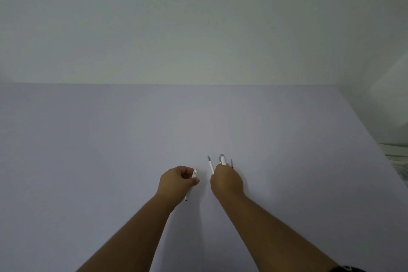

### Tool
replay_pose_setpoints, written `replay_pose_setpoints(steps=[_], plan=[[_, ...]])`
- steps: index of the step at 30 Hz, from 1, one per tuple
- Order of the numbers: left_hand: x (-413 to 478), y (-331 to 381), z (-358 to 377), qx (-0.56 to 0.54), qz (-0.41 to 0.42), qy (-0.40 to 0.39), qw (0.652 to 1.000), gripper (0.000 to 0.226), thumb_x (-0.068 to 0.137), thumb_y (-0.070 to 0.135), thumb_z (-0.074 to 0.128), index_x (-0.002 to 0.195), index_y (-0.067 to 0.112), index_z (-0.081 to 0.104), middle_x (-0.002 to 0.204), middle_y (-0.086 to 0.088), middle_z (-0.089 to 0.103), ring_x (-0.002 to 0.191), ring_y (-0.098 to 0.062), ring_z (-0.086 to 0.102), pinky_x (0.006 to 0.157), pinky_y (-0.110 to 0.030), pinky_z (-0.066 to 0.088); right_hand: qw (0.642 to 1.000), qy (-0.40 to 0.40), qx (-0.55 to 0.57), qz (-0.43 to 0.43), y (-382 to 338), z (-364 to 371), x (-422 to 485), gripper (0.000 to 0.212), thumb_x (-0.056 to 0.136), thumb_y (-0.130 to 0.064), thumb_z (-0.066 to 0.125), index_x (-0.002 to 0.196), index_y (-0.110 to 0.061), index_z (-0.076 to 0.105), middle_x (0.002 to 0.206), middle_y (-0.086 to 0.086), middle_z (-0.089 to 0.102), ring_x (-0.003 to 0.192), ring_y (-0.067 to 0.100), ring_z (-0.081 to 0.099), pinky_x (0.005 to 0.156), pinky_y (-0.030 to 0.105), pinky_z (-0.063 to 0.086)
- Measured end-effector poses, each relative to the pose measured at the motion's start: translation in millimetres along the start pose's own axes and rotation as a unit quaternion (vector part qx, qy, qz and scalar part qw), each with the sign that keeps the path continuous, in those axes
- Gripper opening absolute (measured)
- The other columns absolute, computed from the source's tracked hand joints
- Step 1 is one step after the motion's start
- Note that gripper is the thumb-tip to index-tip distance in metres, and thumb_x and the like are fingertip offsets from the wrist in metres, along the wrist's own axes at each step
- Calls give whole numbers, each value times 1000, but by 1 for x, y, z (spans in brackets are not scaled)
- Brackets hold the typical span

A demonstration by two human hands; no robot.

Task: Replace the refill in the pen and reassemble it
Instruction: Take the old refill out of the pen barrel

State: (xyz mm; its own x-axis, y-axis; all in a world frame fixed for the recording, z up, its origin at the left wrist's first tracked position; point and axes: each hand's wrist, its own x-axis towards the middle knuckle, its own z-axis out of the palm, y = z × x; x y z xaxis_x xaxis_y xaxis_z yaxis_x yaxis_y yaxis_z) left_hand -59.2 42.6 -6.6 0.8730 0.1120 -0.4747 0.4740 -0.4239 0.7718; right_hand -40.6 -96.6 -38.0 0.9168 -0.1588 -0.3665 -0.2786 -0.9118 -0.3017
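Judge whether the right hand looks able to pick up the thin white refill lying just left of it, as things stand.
Probably yes. The refill lies bare on the table beside the right hand, with nothing over it. That hand already rests over a pen part, which may occupy its fingers.

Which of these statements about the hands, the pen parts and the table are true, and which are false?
1. The left hand holds a white pen barrel. True.
2. The right hand is raised high above the table. False: it is low at the table, over the pen parts.
3. A thin refill shows just left of the right hand. True.
4. A pen cap with a clip shows beyond the right hand. True.
5. The two hands touch each other. False: a gap separates them.
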Motion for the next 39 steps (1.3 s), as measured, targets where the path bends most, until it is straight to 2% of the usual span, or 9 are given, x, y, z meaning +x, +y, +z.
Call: replay_pose_setpoints(steps=[4, 6, 8, 12, 21, 27, 32, 37, 39], plan=[[-1, -2, -1, 15, -5, 2, 1000, 15, 76, 20, 75, 90, 20, 69, 87, 2, 69, 79, -14, 63, 52, -15, 43, 996, -3, 87, 32, -1, -5, -3, 19, 87, -15, 52, 97, -5, 65, 101, 12, 69, 89, 27, 66, 65, 28, 49], [-2, -1, -1, 27, 1, 1, 1000, 13, 75, 20, 75, 88, 21, 70, 82, 5, 69, 73, -10, 62, 50, -14, 43, 983, 15, 182, 20, -1, -11, -4, 18, 83, -18, 54, 78, -5, 65, 91, 11, 70, 72, 25, 64, 54, 24, 46], [-2, 2, 2, 37, 8, -1, 999, 13, 75, 20, 75, 88, 21, 71, 77, 10, 67, 69, -6, 61, 52, -14, 44, 951, 32, 308, 15, -1, -19, -5, 16, 82, -19, 56, 68, -11, 59, 80, 4, 65, 66, 20, 58, 48, 18, 39], [-3, 8, 8, 60, 20, -12, 998, 10, 76, 20, 75, 83, 24, 69, 71, 14, 62, 67, -5, 57, 59, -20, 47, 883, 34, 467, 38, -1, -37, -11, 12, 83, -20, 57, 75, -14, 64, 66, 1, 62, 57, 13, 53, 52, 22, 41], [-9, 21, 21, 37, 43, -16, 998, 12, 77, 19, 74, 89, 20, 70, 74, 11, 64, 69, -5, 58, 58, -15, 42, 873, 20, 487, 11, 14, -43, -22, 14, 83, -19, 58, 70, -19, 65, 58, -5, 57, 51, 8, 45, 50, 21, 40], [-15, 23, 26, 24, 48, -21, 998, 11, 76, 19, 75, 86, 23, 70, 77, 9, 66, 70, -6, 59, 58, -15, 43, 861, 1, 509, 2, 27, -46, -23, 9, 80, -20, 63, 78, -13, 69, 74, 4, 63, 67, 15, 50, 58, 24, 44], [-20, 31, 29, -13, 55, -37, 998, 13, 77, 20, 74, 77, 31, 67, 79, 8, 69, 67, -7, 61, 48, -12, 43, 850, -19, 527, 18, 31, -47, -24, 9, 77, -19, 64, 74, -12, 69, 82, 12, 67, 65, 16, 48, 57, 25, 40], [-21, 38, 31, -2, 66, -39, 997, 12, 76, 19, 75, 79, 29, 69, 79, 7, 69, 71, -7, 60, 59, -15, 44, 808, -8, 589, 26, 32, -56, -24, 10, 82, -26, 64, 79, -18, 70, 71, -4, 61, 58, 8, 48, 52, 19, 39], [-21, 38, 32, 7, 67, -42, 997, 11, 75, 19, 75, 79, 28, 69, 77, 10, 68, 68, -4, 59, 58, -14, 42, 798, 18, 602, 22, 33, -64, -21, 12, 83, -28, 65, 71, -24, 66, 66, -8, 58, 53, 7, 46, 47, 19, 38]])
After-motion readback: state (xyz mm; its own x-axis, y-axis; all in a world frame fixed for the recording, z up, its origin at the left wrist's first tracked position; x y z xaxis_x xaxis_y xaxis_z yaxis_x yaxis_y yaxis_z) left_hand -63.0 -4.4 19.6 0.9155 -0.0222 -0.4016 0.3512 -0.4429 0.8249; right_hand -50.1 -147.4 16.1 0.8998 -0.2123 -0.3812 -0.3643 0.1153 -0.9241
